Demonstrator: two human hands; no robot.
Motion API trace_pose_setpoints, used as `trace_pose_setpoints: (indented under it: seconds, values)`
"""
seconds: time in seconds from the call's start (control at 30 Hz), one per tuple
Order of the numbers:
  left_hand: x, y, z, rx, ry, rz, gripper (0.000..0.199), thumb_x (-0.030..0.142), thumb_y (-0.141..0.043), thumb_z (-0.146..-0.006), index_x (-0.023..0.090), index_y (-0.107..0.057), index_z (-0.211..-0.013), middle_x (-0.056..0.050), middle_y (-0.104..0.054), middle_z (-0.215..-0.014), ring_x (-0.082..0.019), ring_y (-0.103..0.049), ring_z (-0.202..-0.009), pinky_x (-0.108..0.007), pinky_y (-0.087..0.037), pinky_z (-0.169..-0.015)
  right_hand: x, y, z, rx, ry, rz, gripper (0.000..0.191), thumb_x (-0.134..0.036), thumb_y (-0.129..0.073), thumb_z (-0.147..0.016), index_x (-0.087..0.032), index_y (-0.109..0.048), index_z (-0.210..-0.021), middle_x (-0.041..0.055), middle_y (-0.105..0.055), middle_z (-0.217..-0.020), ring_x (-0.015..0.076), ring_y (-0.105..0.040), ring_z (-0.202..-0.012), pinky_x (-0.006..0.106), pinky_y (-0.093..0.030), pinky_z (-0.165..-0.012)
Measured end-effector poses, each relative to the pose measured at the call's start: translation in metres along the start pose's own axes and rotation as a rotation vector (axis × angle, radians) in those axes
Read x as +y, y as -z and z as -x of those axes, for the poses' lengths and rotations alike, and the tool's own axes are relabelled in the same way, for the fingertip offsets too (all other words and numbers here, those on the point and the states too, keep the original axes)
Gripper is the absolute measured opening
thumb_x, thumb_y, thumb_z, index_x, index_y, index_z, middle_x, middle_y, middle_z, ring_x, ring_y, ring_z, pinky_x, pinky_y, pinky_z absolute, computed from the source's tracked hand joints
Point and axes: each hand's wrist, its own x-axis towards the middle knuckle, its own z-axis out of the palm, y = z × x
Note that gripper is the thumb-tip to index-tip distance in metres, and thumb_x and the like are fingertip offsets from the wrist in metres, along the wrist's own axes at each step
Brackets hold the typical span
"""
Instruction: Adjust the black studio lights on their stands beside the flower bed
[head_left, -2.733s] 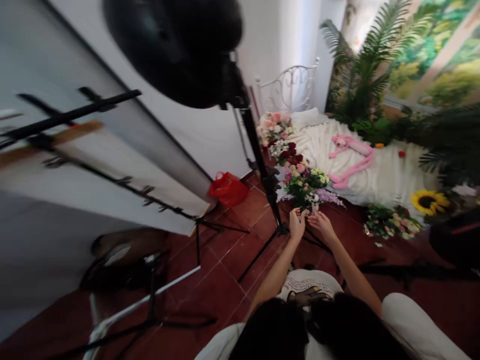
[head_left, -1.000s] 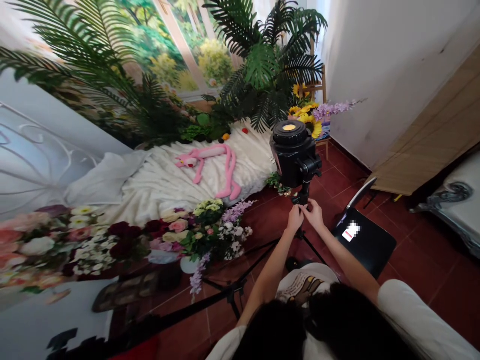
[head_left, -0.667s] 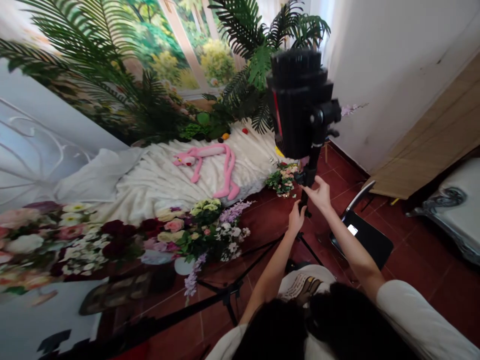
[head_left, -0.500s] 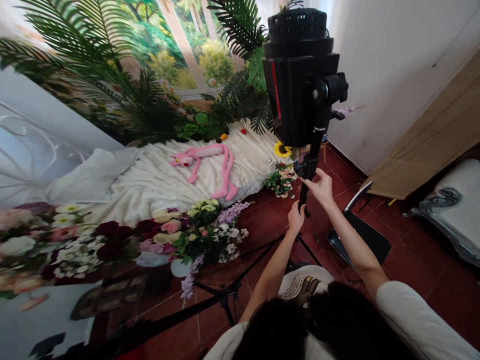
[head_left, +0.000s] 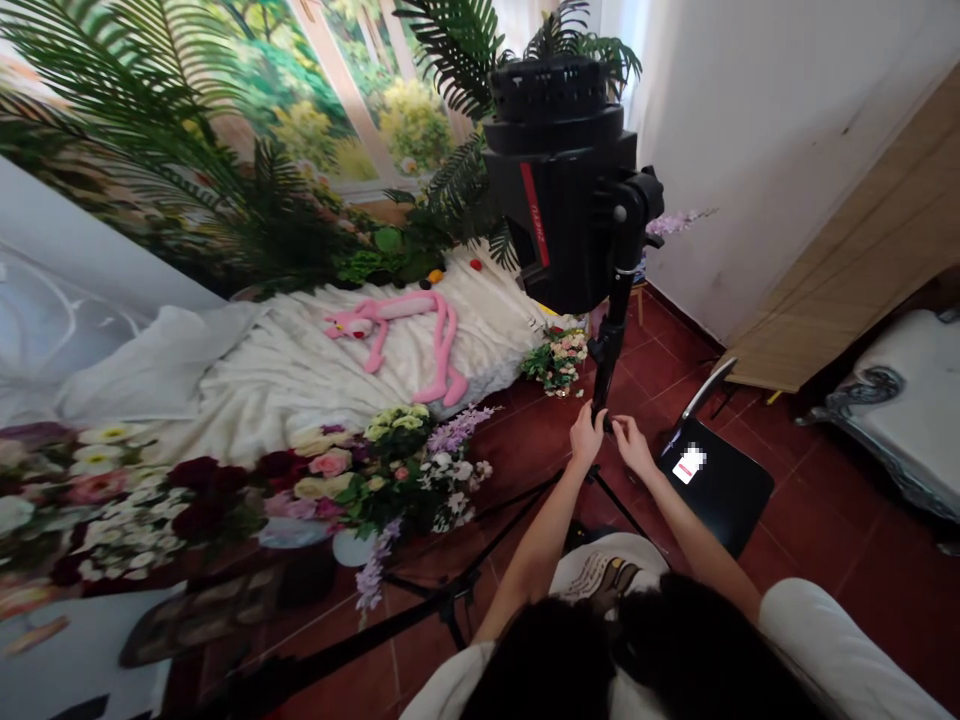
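Note:
A black studio light (head_left: pixel 559 200) with a red stripe on its side sits on top of a black light stand (head_left: pixel 602 375). My left hand (head_left: pixel 586 436) is closed around the stand's pole below the light. Just to its right, my right hand (head_left: pixel 634 446) has its fingers pinched at a small dark knob (head_left: pixel 609 425) on the pole. The fingers partly cover this knob. Farther up the pole is another black clamp (head_left: pixel 600 348), which neither hand touches.
A black chair (head_left: pixel 739 490) with a lit phone (head_left: pixel 688 463) stands at my right. Tripod legs (head_left: pixel 450 590) cross the tiled floor. Flowers (head_left: pixel 397 470) line a white-draped bed (head_left: pixel 300 370) bearing a pink plush toy (head_left: pixel 442 350). A silver-trimmed white seat (head_left: pixel 907 390) is far right.
My right hand has moved down from the upper clamp to the lower knob beside my left hand. The light sits lower in view. The phone on the chair has come into sight.

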Motion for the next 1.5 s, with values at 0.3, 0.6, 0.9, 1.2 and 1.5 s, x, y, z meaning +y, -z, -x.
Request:
trace_pose_setpoints:
  seconds: [0.3, 0.6, 0.9, 1.2, 1.5]
  values:
    - [0.001, 0.001, 0.000, -0.008, 0.000, 0.024, 0.040, 0.049, -0.039, -0.089, 0.021, -0.057, -0.111, -0.010, -0.065, -0.105, -0.021, -0.063, -0.093, -0.032, -0.047, -0.081, 0.013, -0.006, -0.027, -0.030, -0.824, -0.933, 0.031, -0.005, -0.035, -0.087, -0.016, -0.058, -0.071, -0.0028, -0.056, -0.048, 0.0083, -0.056, -0.039, 0.016, -0.053, -0.046]
    - [-0.003, 0.007, 0.000, -0.002, -0.031, 0.156, 0.041, 0.047, -0.043, -0.088, 0.021, -0.055, -0.117, -0.009, -0.061, -0.116, -0.019, -0.057, -0.108, -0.034, -0.043, -0.095, 0.026, -0.009, -0.008, 0.051, -0.827, -0.799, 0.027, -0.005, -0.030, -0.088, -0.012, -0.056, -0.092, 0.0043, -0.068, -0.069, 0.0098, -0.068, -0.062, 0.018, -0.057, -0.060]
    - [-0.061, 0.092, 0.018, 0.429, 0.087, 0.094, 0.032, 0.039, -0.037, -0.092, 0.018, -0.056, -0.108, -0.009, -0.062, -0.106, -0.016, -0.058, -0.100, -0.034, -0.044, -0.094, 0.028, -0.084, -0.010, -0.257, -0.898, -0.573, 0.016, -0.010, -0.044, -0.085, -0.014, -0.060, -0.086, 0.0059, -0.072, -0.077, 0.0126, -0.070, -0.073, 0.025, -0.058, -0.069]
    - [-0.106, 0.214, 0.094, 0.888, 0.298, -0.101, 0.024, 0.031, -0.040, -0.091, 0.018, -0.056, -0.103, -0.008, -0.061, -0.101, -0.015, -0.059, -0.093, -0.030, -0.046, -0.086, 0.060, -0.215, 0.036, -0.618, -1.099, -0.249, 0.018, -0.010, -0.043, -0.085, -0.015, -0.060, -0.082, 0.0041, -0.070, -0.071, 0.0110, -0.068, -0.065, 0.022, -0.057, -0.064]
    - [-0.119, 0.269, 0.192, 1.287, 0.464, -0.229, 0.023, 0.031, -0.038, -0.091, 0.019, -0.056, -0.100, -0.008, -0.061, -0.099, -0.016, -0.058, -0.093, -0.031, -0.046, -0.085, 0.104, -0.288, 0.114, -0.926, -1.266, 0.020, 0.014, -0.011, -0.046, -0.085, -0.017, -0.058, -0.083, 0.0014, -0.068, -0.069, 0.0094, -0.066, -0.063, 0.020, -0.056, -0.064]
